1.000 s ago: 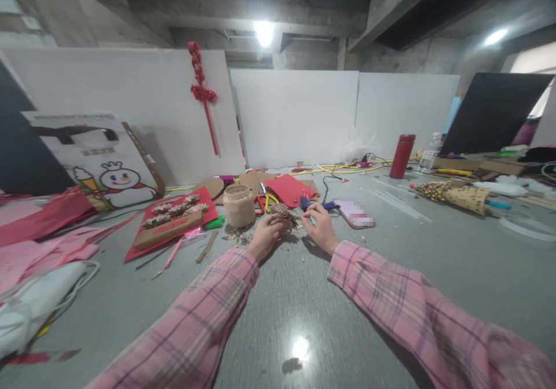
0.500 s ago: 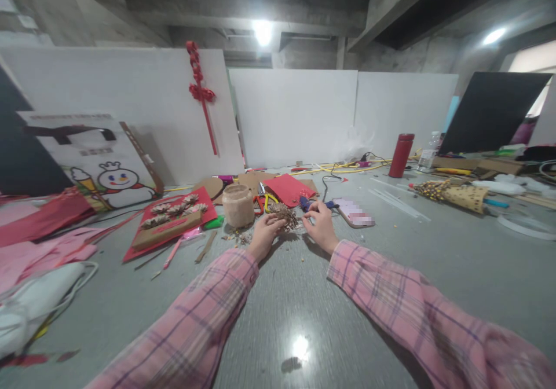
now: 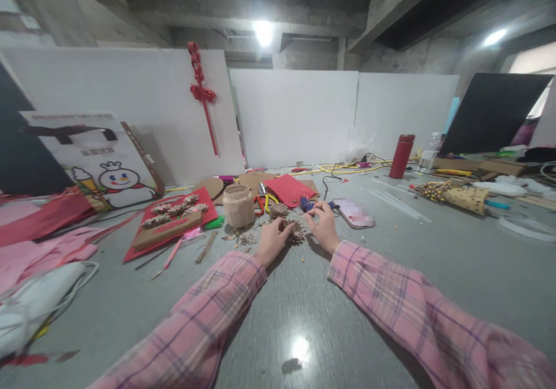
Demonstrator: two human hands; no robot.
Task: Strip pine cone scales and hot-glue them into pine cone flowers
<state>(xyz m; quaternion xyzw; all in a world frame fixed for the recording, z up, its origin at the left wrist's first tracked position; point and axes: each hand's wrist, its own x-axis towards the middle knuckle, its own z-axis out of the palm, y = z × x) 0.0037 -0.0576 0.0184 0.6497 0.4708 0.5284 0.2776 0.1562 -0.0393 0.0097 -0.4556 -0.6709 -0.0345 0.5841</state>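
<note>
My left hand (image 3: 273,241) bends its fingers onto the left edge of a brown, flower-like pinecone piece (image 3: 297,234), which sits low at the table. Just beyond these fingers lies a second pinecone piece (image 3: 278,210), apart from the hand. To the right, my right hand (image 3: 322,227) is raised a little, thumb and fingertips pinched together; whatever is between them is too small to make out. Behind it rests a dark blue tool (image 3: 307,205) with a black cord, partly hidden by the fingers. Brown crumbs are scattered beside the left hand.
A brown-smeared jar (image 3: 238,206), pliers (image 3: 270,201) and a red sheet (image 3: 288,190) stand or lie beyond my hands. On the left is a red card (image 3: 204,199) with pinecone flowers. A phone (image 3: 356,214) and a red flask (image 3: 401,156) are at right.
My left hand has moved slightly right and nearer, from the farther pinecone piece to the closer one. The farther piece now lies free. My right hand has barely shifted.
</note>
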